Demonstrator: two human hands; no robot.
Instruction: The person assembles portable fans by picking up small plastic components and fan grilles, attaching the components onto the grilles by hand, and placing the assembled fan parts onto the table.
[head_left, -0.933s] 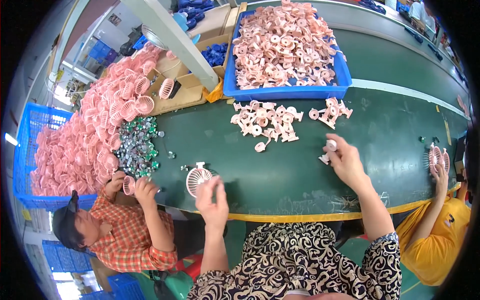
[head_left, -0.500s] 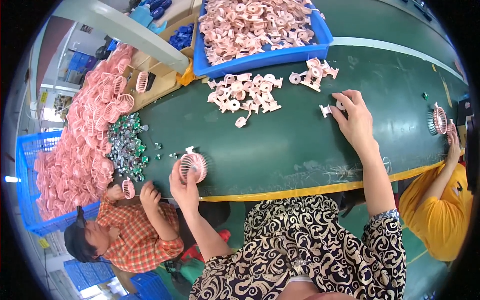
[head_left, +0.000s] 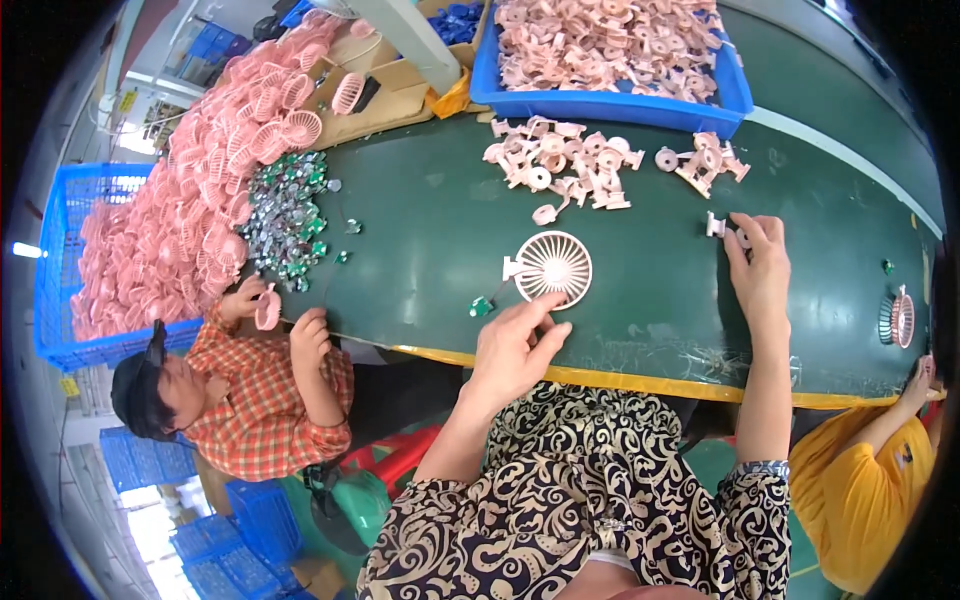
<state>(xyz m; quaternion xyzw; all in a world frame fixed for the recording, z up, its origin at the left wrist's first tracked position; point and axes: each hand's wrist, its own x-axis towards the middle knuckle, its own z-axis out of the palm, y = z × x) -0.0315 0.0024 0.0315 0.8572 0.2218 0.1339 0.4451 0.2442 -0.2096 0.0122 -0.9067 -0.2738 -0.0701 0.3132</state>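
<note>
My left hand (head_left: 515, 350) pinches the lower rim of a round pale-pink fan guard (head_left: 555, 262), its ribbed face turned up over the green table. A small green circuit board (head_left: 481, 306) lies beside the guard's short side tab. My right hand (head_left: 762, 275) has thumb and forefinger closed around a small pink plastic holder (head_left: 716, 226) with a flanged end and a round disc; the fingers partly cover the disc. Beyond my hands lie a pile of similar pink holders (head_left: 570, 160) and a smaller cluster (head_left: 705, 162).
A blue tray (head_left: 610, 108) of pink holders stands at the far side. Pink guards (head_left: 200, 190) are heaped at the left beside many circuit boards (head_left: 285, 220). A co-worker in a checked shirt (head_left: 265, 410) sits left, another in yellow (head_left: 860, 490) right, near another guard (head_left: 902, 318).
My left hand has carried the fan guard rightward and farther over the table, its ribbed face now showing flat. My right hand stays by the same holder. The whole view has shifted.
</note>
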